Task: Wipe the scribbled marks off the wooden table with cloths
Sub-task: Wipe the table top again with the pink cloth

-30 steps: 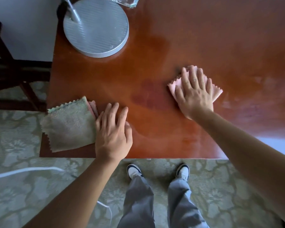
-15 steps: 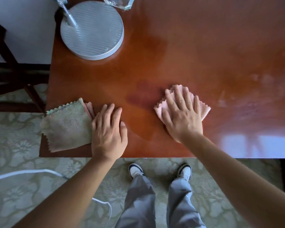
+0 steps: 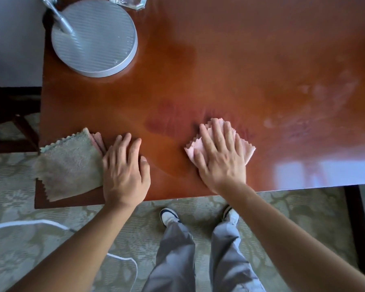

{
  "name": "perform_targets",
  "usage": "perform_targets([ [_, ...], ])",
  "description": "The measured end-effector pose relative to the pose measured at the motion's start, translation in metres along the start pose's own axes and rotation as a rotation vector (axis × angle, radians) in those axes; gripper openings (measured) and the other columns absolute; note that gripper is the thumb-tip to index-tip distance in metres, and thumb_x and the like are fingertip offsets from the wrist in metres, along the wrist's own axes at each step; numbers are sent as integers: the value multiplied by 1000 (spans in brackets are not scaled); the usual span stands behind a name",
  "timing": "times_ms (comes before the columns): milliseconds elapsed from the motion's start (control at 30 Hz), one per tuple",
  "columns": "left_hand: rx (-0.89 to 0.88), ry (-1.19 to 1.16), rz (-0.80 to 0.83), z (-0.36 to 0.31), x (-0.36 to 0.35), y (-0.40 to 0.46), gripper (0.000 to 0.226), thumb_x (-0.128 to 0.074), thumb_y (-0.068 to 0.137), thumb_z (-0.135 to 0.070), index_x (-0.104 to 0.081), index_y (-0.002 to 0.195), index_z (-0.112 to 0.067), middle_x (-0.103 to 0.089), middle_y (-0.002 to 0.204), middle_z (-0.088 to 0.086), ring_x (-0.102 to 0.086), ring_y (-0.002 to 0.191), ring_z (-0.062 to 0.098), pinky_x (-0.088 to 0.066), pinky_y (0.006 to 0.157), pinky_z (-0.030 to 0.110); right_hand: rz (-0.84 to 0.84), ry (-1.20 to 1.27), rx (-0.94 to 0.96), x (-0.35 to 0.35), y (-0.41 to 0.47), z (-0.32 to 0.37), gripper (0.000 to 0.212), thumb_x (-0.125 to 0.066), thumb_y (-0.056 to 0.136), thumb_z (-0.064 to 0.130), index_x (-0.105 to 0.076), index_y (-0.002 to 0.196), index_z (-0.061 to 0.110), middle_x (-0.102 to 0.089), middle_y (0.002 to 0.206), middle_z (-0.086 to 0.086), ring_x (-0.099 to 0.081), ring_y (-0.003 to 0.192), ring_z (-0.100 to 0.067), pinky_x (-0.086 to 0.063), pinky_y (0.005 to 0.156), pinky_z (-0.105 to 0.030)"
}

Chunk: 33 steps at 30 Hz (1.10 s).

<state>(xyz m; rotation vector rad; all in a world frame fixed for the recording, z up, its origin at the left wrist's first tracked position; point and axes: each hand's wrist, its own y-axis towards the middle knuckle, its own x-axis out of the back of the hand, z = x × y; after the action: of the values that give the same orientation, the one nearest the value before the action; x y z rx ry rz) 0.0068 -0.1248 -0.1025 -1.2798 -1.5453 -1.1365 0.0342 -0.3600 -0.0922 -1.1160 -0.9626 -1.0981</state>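
My right hand [image 3: 219, 159] lies flat with spread fingers on a pink cloth [image 3: 249, 149], pressing it onto the glossy wooden table [image 3: 219, 70] near the front edge. Faint reddish smeared marks [image 3: 167, 119] show just left of and beyond the cloth, and paler marks [image 3: 303, 127] lie further right. My left hand [image 3: 124, 171] rests flat on the bare wood with nothing in it. Its outer edge touches a folded green cloth [image 3: 70, 165], which lies on top of a pink one at the table's front left corner.
A round grey lamp base [image 3: 95, 36] with its stem stands at the back left, and a clear glass object [image 3: 131, 2] sits behind it. A dark chair [image 3: 13, 114] stands left of the table. A white cable [image 3: 30, 223] lies on the patterned carpet.
My right hand has slid the pink cloth leftward and toward the table's front edge. My left hand has stayed beside the green cloth.
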Motion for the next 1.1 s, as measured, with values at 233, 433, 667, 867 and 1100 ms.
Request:
perform_targets([
  [233,-12,21,-12,1,-2,1,47,-45,95,-26,-57,138,-9,-51,149,16,-43,142,36,-32,113,52,-106,50,-392,32,65,-78,77,-15,98,54,-7,164,15,-2,172,-12,3,158,-30,0,127,-50],
  [433,-14,47,0,0,-2,1,47,-45,96,-26,-56,139,-9,-50,150,16,-41,143,36,-32,112,52,-105,47,-363,-3,6,8,74,-16,102,51,-9,163,11,-2,171,-15,5,157,-34,6,127,-48],
  [667,-34,46,-40,2,-4,-2,47,-44,96,-26,-56,138,-8,-51,148,17,-42,142,37,-32,111,52,-136,29,-387,15,50,-46,69,-24,105,48,-9,164,16,-4,171,-12,2,158,-32,2,126,-49],
  [867,-33,49,-42,2,-6,0,46,-44,97,-28,-57,137,-9,-51,148,16,-43,141,36,-33,111,52,-145,36,-384,11,80,-3,69,-19,105,49,-6,164,17,1,171,-13,6,157,-33,4,126,-53],
  [1100,-15,30,-7,1,-2,3,48,-49,94,-28,-57,136,-6,-52,147,17,-44,141,36,-35,114,53,-40,54,-27,-13,76,117,63,-15,109,43,-2,164,16,8,171,-14,12,157,-34,11,124,-54],
])
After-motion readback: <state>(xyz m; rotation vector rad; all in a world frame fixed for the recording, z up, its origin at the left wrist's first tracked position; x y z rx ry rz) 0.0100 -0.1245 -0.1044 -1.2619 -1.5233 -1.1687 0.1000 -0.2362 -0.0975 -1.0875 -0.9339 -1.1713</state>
